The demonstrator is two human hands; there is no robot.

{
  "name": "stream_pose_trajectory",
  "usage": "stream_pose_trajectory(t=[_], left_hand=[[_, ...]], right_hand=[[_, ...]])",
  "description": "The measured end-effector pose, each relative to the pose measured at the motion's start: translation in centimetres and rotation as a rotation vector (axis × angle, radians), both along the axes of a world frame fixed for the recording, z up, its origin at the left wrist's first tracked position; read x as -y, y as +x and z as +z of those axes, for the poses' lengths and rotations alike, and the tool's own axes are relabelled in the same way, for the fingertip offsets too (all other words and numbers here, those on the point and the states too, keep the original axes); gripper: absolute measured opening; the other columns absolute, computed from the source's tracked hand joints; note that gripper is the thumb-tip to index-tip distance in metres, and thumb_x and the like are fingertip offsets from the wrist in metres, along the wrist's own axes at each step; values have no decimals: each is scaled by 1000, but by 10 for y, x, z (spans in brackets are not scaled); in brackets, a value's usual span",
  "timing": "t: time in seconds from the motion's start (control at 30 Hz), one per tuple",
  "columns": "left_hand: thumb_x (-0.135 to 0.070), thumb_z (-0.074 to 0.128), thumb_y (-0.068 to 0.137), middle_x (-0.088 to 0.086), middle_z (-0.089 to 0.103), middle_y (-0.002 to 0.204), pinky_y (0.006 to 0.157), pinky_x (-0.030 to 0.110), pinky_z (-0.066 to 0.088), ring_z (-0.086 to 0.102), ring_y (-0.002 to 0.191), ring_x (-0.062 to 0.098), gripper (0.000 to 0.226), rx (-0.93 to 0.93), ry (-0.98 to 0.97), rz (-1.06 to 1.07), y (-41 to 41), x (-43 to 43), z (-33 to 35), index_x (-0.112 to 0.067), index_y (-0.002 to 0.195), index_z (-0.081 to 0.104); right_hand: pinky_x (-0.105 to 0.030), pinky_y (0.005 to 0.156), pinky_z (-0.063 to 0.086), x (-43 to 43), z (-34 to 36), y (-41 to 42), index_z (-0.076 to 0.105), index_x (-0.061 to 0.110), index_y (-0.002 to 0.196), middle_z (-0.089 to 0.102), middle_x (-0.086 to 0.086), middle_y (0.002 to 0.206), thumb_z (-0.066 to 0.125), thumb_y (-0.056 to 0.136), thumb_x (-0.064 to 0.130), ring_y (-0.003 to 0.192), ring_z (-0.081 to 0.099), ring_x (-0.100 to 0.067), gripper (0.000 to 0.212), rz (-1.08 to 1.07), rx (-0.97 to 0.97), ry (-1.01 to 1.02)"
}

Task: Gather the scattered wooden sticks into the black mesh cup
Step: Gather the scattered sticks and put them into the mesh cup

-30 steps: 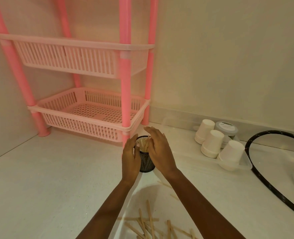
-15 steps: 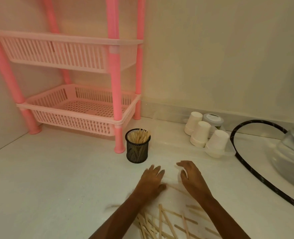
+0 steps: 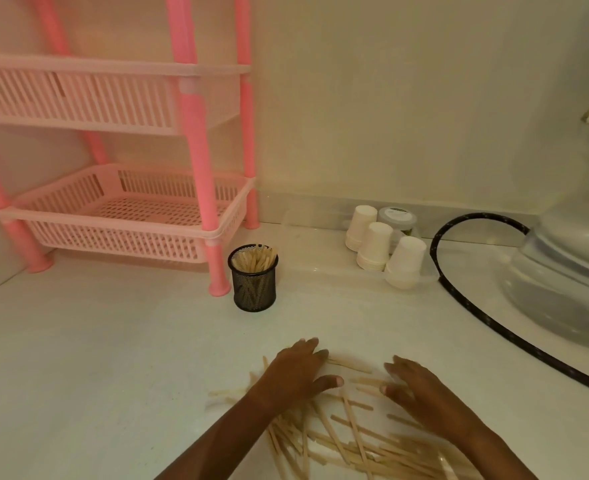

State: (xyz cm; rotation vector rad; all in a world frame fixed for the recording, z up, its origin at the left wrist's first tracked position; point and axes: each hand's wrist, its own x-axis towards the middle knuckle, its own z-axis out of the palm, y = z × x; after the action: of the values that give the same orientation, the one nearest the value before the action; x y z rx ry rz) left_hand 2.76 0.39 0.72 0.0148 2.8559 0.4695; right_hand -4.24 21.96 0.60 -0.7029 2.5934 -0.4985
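The black mesh cup (image 3: 253,287) stands upright on the white counter beside the pink rack's front leg, with several wooden sticks inside it. A scattered pile of wooden sticks (image 3: 346,441) lies on the counter near the bottom of the view. My left hand (image 3: 296,374) rests flat on the pile's far left part, fingers spread. My right hand (image 3: 416,388) lies palm down on the sticks to the right, fingers apart. Neither hand has a stick lifted. Both hands are well in front of the cup.
A pink two-tier plastic rack (image 3: 120,216) fills the back left corner. White paper cups (image 3: 378,245) and a small lidded jar (image 3: 397,216) stand at the back wall. A black hoop (image 3: 473,306) and a clear water bottle (image 3: 570,271) lie at the right.
Both hands left the mesh cup, came back toward me and dropped onto the scattered sticks. The camera tilted down, showing more of the pile.
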Motion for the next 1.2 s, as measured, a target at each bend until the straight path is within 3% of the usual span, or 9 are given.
stream_pose_trajectory(t=[0.2, 0.33, 0.47, 0.57, 0.7, 0.93, 1.1, 1.2], left_hand=[[-50, 50, 87, 6, 13, 156, 116, 35, 16, 14, 143, 20, 67, 16, 39, -79, 13, -9, 0, -20, 142, 27], [-46, 54, 86, 5, 17, 155, 115, 35, 19, 17, 142, 21, 65, -10, 40, -100, 17, -14, -4, -21, 140, 29], [-53, 55, 82, 3, 22, 153, 112, 34, 24, 21, 140, 20, 73, -49, 58, -111, 17, -24, -9, -21, 141, 27], [-56, 56, 79, 5, 31, 146, 104, 35, 34, 31, 132, 21, 74, -77, 45, -100, 14, -35, -8, -17, 138, 32], [-52, 54, 83, 7, 39, 133, 91, 33, 42, 40, 118, 21, 63, -139, 12, -60, 11, -44, -6, -11, 129, 41], [-28, 50, 91, 5, 45, 125, 85, 28, 44, 44, 110, 17, 35, -302, 8, -7, 7, -46, -8, -9, 120, 50], [-24, 47, 93, 3, 51, 118, 76, 23, 40, 48, 105, 15, 25, -382, -22, 15, 1, -45, -10, -10, 111, 57], [-23, 48, 92, 5, 54, 117, 80, 26, 44, 50, 104, 18, 25, -362, -76, 27, -4, -45, -8, -9, 110, 58]], right_hand=[[-30, 117, 19, -32, -4, 17, 24, 33, 140, 15, 15, 154, 50, 87, 50, 142, 13, -7, 62, 90, 68, -6], [-32, 117, 24, -41, -8, 28, 33, 30, 136, 21, 12, 152, 62, 83, 39, 139, 25, -9, 61, 30, 142, -95], [-15, 102, 36, -38, -9, 38, 43, 33, 130, 33, 15, 140, 54, 89, 31, 123, 39, 0, 43, 61, -140, -25], [-16, 88, 43, -30, -4, 42, 51, 26, 121, 46, 12, 124, 46, 93, 27, 109, 45, -3, 28, 98, -278, 17], [-17, 76, 41, -23, -4, 41, 53, 24, 107, 45, 10, 103, 38, 95, 20, 92, 44, -5, 19, 124, -382, 44], [-17, 76, 39, -15, -7, 29, 50, 23, 119, 51, 3, 115, 35, 96, 14, 98, 46, -8, 28, 148, -426, 77], [-18, 75, 38, -10, -4, 23, 52, 20, 115, 52, 1, 114, 36, 97, 14, 98, 48, -11, 25, 139, -445, 66], [-19, 79, 40, -10, -7, 22, 49, 21, 117, 52, 2, 116, 35, 97, 14, 101, 48, -11, 26, 139, -460, 52]])
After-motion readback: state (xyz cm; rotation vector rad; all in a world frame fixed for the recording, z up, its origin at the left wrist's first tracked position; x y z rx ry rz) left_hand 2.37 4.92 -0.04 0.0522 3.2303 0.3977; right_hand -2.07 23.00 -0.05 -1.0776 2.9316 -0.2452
